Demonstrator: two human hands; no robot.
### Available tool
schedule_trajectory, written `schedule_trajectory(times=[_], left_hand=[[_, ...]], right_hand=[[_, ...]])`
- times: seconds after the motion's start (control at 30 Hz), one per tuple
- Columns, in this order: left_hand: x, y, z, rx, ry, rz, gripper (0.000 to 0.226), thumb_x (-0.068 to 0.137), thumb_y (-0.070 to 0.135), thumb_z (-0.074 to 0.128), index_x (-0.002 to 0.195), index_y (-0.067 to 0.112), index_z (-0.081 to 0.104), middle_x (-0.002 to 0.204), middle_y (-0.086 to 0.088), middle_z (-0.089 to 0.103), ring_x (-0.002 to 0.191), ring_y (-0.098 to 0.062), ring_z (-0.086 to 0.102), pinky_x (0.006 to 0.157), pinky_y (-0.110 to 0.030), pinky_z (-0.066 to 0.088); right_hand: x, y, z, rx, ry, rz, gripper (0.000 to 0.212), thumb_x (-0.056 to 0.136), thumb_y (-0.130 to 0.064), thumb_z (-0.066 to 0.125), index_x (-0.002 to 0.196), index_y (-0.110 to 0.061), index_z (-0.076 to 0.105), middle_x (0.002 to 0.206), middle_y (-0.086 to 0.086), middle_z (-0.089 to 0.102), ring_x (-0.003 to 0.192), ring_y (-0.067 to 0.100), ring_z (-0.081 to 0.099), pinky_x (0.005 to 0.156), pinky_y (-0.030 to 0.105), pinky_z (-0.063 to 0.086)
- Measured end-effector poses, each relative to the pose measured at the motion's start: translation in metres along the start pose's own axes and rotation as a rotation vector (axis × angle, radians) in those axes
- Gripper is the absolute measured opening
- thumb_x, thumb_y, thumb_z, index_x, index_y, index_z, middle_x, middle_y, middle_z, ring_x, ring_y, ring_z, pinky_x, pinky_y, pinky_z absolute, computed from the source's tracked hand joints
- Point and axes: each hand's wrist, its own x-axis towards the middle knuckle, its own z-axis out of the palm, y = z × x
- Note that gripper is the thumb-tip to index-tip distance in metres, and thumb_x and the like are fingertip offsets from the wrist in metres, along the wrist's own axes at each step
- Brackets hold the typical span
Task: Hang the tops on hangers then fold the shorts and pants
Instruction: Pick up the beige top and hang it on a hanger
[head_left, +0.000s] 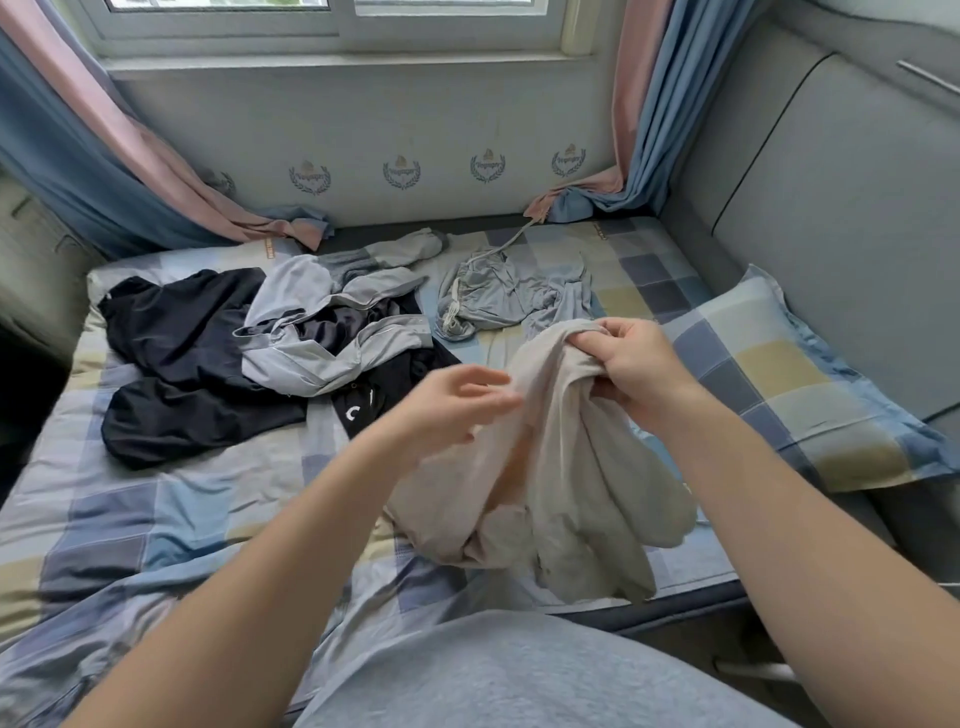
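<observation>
A beige garment (561, 478) hangs bunched over the near right part of the bed. My right hand (634, 364) grips its top edge and holds it up. My left hand (457, 405) hovers just left of the cloth with fingers spread and relaxed, fingertips near the fabric. Farther back lie a grey drawstring garment (498, 296), a light grey jacket (332, 322) and black clothes (192, 364), all crumpled on the bed. No hanger is in view.
The bed (130, 519) has a blue, grey and yellow checked sheet. A matching pillow (789, 395) lies at the right against a grey padded headboard (831, 208). Blue and pink curtains (93, 156) hang down to the mattress at both back corners under a window.
</observation>
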Motion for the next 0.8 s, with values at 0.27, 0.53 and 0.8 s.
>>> schedule_trajectory(times=[0.27, 0.53, 0.8], left_hand=[[0.007, -0.013, 0.044, 0.092, 0.02, 0.167, 0.02, 0.096, 0.009, 0.055, 0.086, 0.016, 0.071, 0.075, 0.003, 0.076, 0.073, -0.018, 0.075, 0.059, -0.022, 0.053], [-0.005, 0.013, 0.001, -0.456, 0.327, 0.106, 0.018, 0.104, 0.014, 0.051, 0.092, 0.006, 0.063, 0.075, -0.011, 0.073, 0.063, -0.021, 0.074, 0.055, -0.027, 0.058], [-0.023, 0.045, -0.001, -0.8, 0.233, 0.178, 0.017, 0.105, 0.013, 0.046, 0.096, 0.007, 0.059, 0.079, -0.011, 0.074, 0.072, -0.023, 0.075, 0.063, -0.033, 0.061]], right_hand=[[-0.018, -0.027, 0.028, 0.342, -0.197, -0.071, 0.009, 0.097, -0.003, 0.059, 0.102, -0.003, 0.066, 0.085, 0.008, 0.067, 0.073, 0.016, 0.068, 0.062, 0.03, 0.06], [-0.02, 0.021, 0.025, 0.061, -0.205, -0.105, 0.044, 0.078, -0.031, 0.075, 0.118, -0.031, 0.056, 0.123, -0.003, 0.064, 0.11, 0.011, 0.065, 0.085, 0.03, 0.056], [-0.039, 0.104, 0.057, -0.447, -0.439, 0.171, 0.115, 0.055, -0.07, 0.079, 0.15, -0.022, 0.036, 0.149, -0.007, 0.046, 0.135, 0.014, 0.045, 0.112, 0.039, 0.04]])
